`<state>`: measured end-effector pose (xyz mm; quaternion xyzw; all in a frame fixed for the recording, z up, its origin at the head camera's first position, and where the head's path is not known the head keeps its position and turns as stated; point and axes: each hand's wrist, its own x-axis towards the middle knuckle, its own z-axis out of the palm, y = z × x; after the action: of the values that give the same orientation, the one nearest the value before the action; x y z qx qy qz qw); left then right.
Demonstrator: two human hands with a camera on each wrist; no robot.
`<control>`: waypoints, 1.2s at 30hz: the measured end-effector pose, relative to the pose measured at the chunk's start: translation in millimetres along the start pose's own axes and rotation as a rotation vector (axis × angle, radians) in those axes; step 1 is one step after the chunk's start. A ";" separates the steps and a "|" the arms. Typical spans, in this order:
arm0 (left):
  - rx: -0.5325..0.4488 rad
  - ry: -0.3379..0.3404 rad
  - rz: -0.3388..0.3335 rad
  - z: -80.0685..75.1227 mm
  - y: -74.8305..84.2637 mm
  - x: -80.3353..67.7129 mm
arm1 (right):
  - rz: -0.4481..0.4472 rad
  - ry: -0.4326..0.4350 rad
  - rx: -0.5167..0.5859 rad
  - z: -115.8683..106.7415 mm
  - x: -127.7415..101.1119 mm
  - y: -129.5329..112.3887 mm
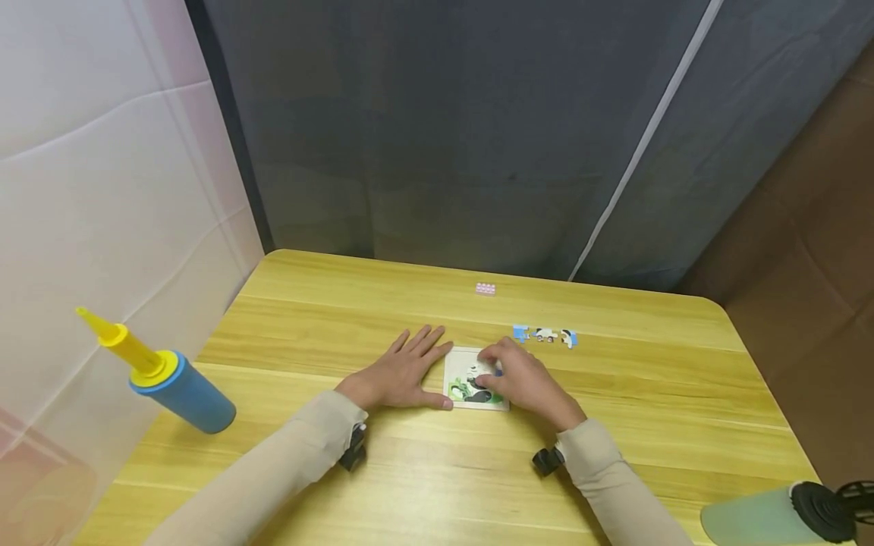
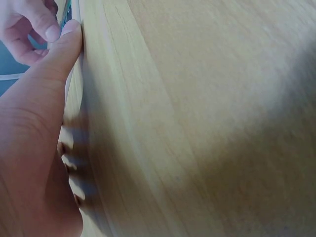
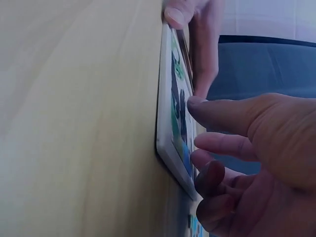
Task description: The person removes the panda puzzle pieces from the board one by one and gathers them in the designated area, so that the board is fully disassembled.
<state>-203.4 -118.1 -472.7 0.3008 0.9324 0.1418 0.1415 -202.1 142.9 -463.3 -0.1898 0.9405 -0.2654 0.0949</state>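
Observation:
A small white-framed puzzle board point(image 1: 456, 362) with a panda picture lies flat on the wooden table point(image 1: 614, 425). My left hand point(image 1: 399, 371) rests flat on the table just left of it, fingers spread, with the thumb point(image 2: 59, 54) against the board's edge. My right hand point(image 1: 522, 381) is bent over the board's right part. Its fingertips point(image 3: 193, 104) press on the picture, and thumb and fingers close round a blue puzzle piece point(image 1: 498, 371) that is mostly hidden under the hand. The board point(image 3: 165, 123) shows edge-on in the right wrist view.
Three loose puzzle pieces point(image 1: 545, 334) lie in a row behind and to the right of the board. A small pink block point(image 1: 485, 288) sits further back. A blue and yellow hand pump point(image 1: 164, 375) lies at the table's left edge. A pale green object with a black grille point(image 1: 785, 516) is at the near right corner.

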 end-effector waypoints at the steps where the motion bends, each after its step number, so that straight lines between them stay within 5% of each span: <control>1: 0.000 0.001 0.001 0.2 -0.2 0.0 | 0.001 -0.008 -0.006 0.5 0.3 -1.3; 13: 0.013 0.002 0.002 0.6 -0.4 -1.0 | 0.002 -0.055 -0.048 -1.3 6.2 -10.4; 19: 0.004 -0.005 0.002 -0.2 0.5 -0.5 | 0.024 -0.140 -0.134 -10.7 17.0 -20.1; 26: 0.000 -0.011 -0.001 0.1 2.0 2.4 | 0.063 -0.244 -0.099 -18.5 27.4 -22.2; 36: -0.006 -0.011 -0.003 0.5 2.2 1.7 | 0.068 -0.199 -0.081 -15.0 23.1 -22.0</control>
<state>-203.4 -115.3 -472.7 0.2996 0.9317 0.1426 0.1478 -220.5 123.1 -440.7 -0.1868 0.9423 -0.2038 0.1889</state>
